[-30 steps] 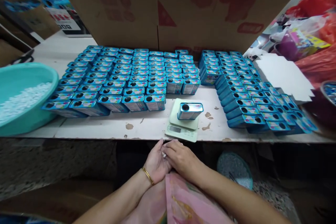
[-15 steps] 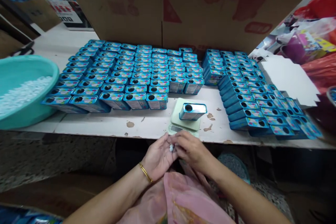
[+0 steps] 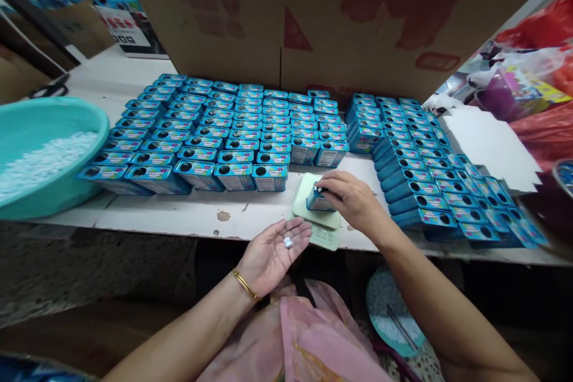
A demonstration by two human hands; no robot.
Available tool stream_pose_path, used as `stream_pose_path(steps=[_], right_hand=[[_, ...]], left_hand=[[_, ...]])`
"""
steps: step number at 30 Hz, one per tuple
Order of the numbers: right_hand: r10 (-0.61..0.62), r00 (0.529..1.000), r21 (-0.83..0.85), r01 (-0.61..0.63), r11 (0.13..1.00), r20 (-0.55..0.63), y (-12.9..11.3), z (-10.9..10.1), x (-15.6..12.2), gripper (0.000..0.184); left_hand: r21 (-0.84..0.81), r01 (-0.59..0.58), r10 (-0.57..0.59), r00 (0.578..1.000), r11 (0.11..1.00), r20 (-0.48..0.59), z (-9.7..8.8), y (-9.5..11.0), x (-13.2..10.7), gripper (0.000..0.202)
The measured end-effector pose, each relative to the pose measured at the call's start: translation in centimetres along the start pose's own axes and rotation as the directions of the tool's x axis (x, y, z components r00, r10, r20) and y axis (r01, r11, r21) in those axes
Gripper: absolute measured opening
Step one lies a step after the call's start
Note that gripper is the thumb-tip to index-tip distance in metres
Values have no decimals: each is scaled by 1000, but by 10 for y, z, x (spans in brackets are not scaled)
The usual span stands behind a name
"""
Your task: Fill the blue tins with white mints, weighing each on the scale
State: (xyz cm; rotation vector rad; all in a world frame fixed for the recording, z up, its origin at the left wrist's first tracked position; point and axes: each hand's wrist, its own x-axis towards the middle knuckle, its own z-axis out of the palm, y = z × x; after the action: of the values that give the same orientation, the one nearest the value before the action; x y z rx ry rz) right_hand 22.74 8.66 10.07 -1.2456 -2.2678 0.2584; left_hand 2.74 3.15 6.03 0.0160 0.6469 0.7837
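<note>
My left hand is palm up below the table edge, fingers spread, with a few small white pieces lying in the palm. My right hand reaches over the pale green scale and covers the top of a blue tin that stands on the scale, fingers curled over its hole. The white table bears many rows of blue tins with round holes, and a second block of them lies to the right.
A teal basin holding white pieces sits at the left. A big cardboard box stands behind the tins. White card sheets and coloured bags are at the right. A round teal lid lies on the floor.
My right hand left my left palm and moved up onto the tin on the scale. My left hand opened flat and now shows white pieces.
</note>
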Motion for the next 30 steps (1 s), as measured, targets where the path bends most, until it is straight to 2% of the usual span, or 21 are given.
stream_pose_path(steps=[3, 5, 9, 11, 13, 16, 20, 23, 26, 28, 29, 30], right_hand=[[16, 999, -1, -16, 1000, -47, -16, -5, -10, 20], [-4, 999, 23, 5, 1000, -35, -36, 2, -24, 21], [-124, 977, 23, 122, 992, 175, -80, 44, -62, 32], [-124, 969, 18, 124, 992, 214, -90, 65, -80, 32], [-128, 968, 76, 114, 991, 214, -90, 75, -92, 26], [-126, 978, 203, 91, 975, 165, -75, 66, -90, 20], [-9, 1000, 209, 10, 978, -6, -48, 29, -57, 20], [53, 992, 129, -38, 991, -114, -31, 12, -26, 18], [47, 991, 60, -40, 997, -128, -14, 11, -6, 17], [54, 989, 16, -52, 998, -141, -6, 13, -3, 17], [64, 984, -5, -65, 998, -164, -4, 13, -4, 18], [76, 978, -23, -82, 996, -197, -3, 12, -6, 18]], left_hand=[[-8, 3, -3, 1000, 1000, 10, -3, 1, 0, 31], [-31, 16, -15, 999, 999, 44, -4, -2, -1, 33], [-65, 130, -122, 986, 989, 110, -11, -16, -4, 41], [-71, 183, -175, 978, 980, 113, -19, -22, -7, 43], [-77, 199, -190, 976, 977, 109, -27, -25, -11, 45], [-77, 182, -174, 979, 980, 105, -35, -21, -17, 46], [-45, 123, -119, 989, 991, 89, -31, -6, -25, 44], [40, 4, -6, 999, 999, 40, -26, 11, -34, 39], [184, -166, 174, 984, 969, -31, -26, 41, -49, 31], [297, -315, 349, 934, 901, -69, -32, 72, -65, 27], [359, -404, 459, 885, 841, -80, -36, 92, -74, 25], [425, -504, 585, 807, 752, -79, -42, 114, -83, 24]])
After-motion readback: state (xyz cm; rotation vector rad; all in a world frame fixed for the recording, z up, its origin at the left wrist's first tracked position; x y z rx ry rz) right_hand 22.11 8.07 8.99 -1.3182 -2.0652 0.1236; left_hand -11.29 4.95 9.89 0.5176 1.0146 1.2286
